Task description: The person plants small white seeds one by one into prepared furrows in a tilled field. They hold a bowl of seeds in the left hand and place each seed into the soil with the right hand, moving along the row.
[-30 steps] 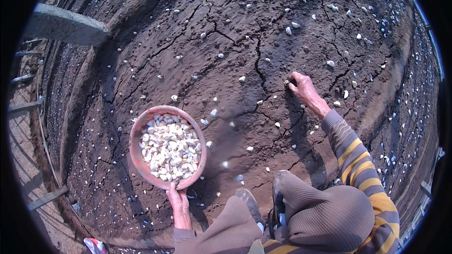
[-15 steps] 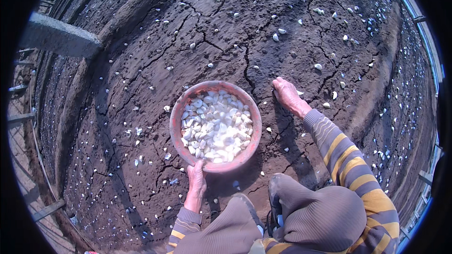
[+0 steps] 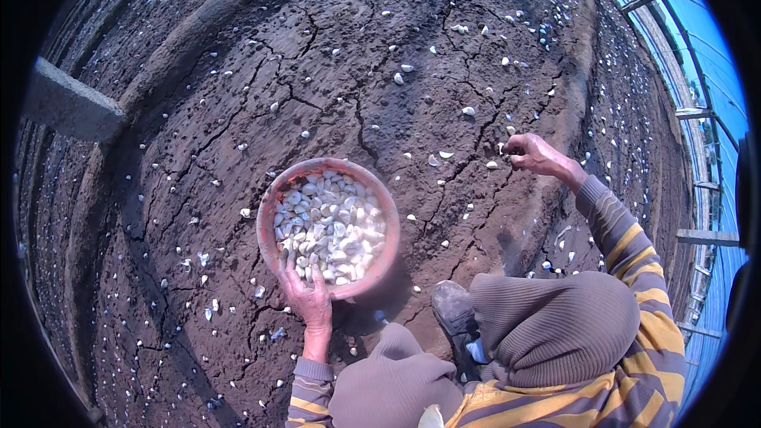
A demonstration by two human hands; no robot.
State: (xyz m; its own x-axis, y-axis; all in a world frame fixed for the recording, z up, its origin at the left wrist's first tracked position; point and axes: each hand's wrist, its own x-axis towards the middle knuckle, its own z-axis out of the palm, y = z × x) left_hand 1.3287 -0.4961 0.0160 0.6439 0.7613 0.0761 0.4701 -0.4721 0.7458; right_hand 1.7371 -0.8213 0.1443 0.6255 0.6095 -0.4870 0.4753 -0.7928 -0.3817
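A round reddish bowl point(image 3: 386, 263) full of pale garlic cloves point(image 3: 341, 222) rests on the cracked brown soil. My left hand point(image 3: 309, 301) grips its near-left rim, with fingers reaching over the edge onto the cloves. Off to the right of the bowl, my right hand point(image 3: 541, 157) is low over the ground with its fingers pinched together. A garlic clove point(image 3: 502, 147) shows at those fingertips. Loose cloves lie close by, one of them a clove point(image 3: 492, 165) just below the fingers.
Many cloves are scattered over the soil point(image 3: 230, 214). A concrete post point(image 3: 75, 103) stands at the upper left. Blue sheeting on a frame point(image 3: 717, 182) runs along the right edge. My shoe point(image 3: 454, 313) is on the ground near the bowl.
My right hand has moved rightward, away from the bowl. The left hand's fingers, formerly hidden beneath the rim, now lie over it inside the bowl. The whole view has shifted.
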